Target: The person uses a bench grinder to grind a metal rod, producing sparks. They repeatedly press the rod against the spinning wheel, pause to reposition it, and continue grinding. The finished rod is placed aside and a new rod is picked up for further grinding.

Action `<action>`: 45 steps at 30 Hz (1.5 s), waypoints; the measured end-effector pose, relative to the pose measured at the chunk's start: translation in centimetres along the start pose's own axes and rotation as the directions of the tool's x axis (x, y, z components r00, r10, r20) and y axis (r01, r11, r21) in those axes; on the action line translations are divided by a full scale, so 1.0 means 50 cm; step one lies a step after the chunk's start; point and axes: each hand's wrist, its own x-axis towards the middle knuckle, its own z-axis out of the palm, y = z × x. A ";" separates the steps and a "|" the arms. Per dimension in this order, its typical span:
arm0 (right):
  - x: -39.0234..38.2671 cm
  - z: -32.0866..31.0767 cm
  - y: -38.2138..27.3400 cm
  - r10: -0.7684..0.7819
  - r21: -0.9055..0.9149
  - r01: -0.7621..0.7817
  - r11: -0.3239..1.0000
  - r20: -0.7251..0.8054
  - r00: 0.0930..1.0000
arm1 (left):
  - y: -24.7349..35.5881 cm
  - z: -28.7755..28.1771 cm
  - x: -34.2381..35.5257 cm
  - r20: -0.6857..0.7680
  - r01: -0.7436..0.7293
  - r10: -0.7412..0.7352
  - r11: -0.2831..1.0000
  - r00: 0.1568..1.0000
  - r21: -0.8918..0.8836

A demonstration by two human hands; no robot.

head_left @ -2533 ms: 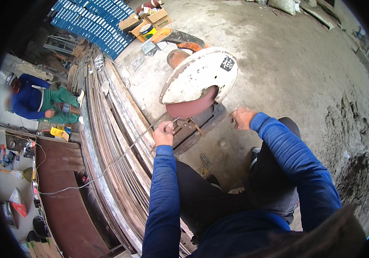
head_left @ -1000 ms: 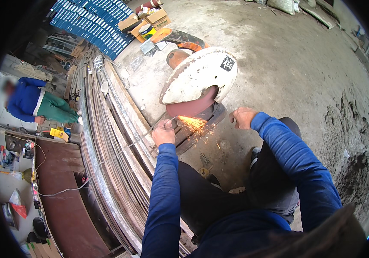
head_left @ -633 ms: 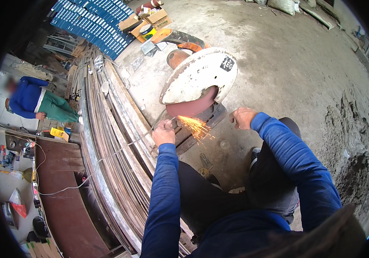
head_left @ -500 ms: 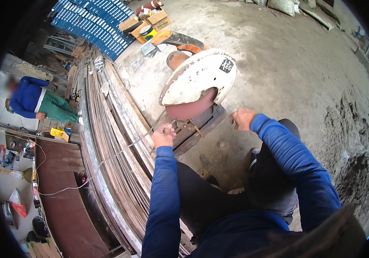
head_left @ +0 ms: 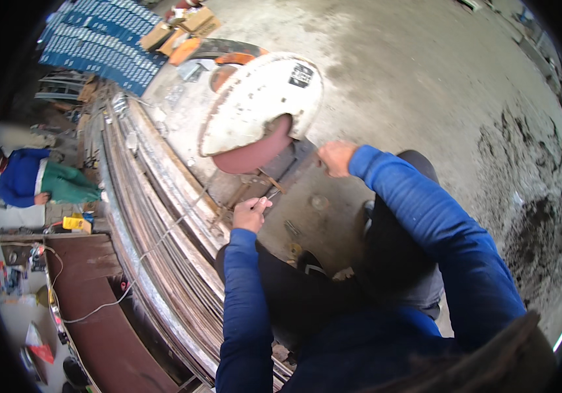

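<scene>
In front of me stands a chop saw with a worn white blade guard [head_left: 261, 105], a dull red cutting disc [head_left: 255, 154] and an orange handle [head_left: 235, 59]. Close to the near left part of its dark metal base [head_left: 294, 167], my left hand [head_left: 250, 214] is closed in a pinch. A thin, bright sliver shows by its fingertips, too small to name. Curled at the base's right end is my right hand [head_left: 337, 158]; whatever its fingers hold, if anything, is hidden. Both forearms are in blue sleeves.
Long metal bars [head_left: 163, 209] lie to my left, crossed by a grey cable [head_left: 140, 268]. Farther left are a brown metal bench [head_left: 84, 295] and a person [head_left: 25, 177]. Blue stacked profiles [head_left: 101, 46] and cardboard boxes [head_left: 199, 23] stand at the back left.
My view has shifted, so the saw sits farther left. My right hand has moved in from beside the saw to the end of its base. My left hand stays near the base's left part.
</scene>
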 end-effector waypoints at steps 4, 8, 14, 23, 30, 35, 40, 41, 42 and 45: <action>-0.008 -0.014 0.001 -0.035 0.026 0.035 0.999 -0.024 0.999 | -0.059 0.186 0.056 -0.122 0.106 -0.077 0.963 0.990 0.248; -0.016 -0.023 0.001 -0.046 0.035 0.048 0.998 -0.048 0.998 | -0.085 0.311 0.069 -0.219 0.257 -0.185 0.893 0.958 0.369; -0.012 -0.026 0.025 0.038 -0.003 -0.038 0.999 0.073 0.997 | -0.122 0.361 0.092 -0.237 0.326 -0.247 0.856 0.940 0.401; -0.005 -0.043 0.029 0.062 0.040 -0.068 0.997 0.127 0.990 | -0.129 0.389 0.109 -0.290 0.331 -0.223 0.850 0.931 0.409; -0.004 -0.044 0.026 0.042 0.077 -0.047 0.996 0.065 0.997 | -0.087 0.395 0.097 -0.288 0.369 -0.265 0.833 0.920 0.412; 0.001 -0.039 0.030 0.038 0.070 -0.043 0.997 0.073 0.997 | -0.092 0.393 0.099 -0.282 0.356 -0.259 0.851 0.924 0.386; 0.004 -0.034 0.028 0.000 0.082 0.001 0.997 -0.013 1.000 | -0.077 0.358 0.087 -0.260 0.307 -0.206 0.837 0.944 0.454; 0.006 -0.036 0.028 0.011 0.065 -0.012 0.998 0.021 1.000 | -0.065 0.341 0.085 -0.252 0.288 -0.184 0.825 0.950 0.486; 0.008 -0.038 0.027 0.023 0.048 -0.026 0.999 0.055 0.998 | -0.051 0.323 0.081 -0.228 0.285 -0.190 0.804 0.955 0.522; 0.009 -0.043 0.027 0.032 0.025 -0.034 0.999 0.082 0.996 | 0.007 0.226 0.074 0.031 0.362 -0.369 0.923 0.929 0.134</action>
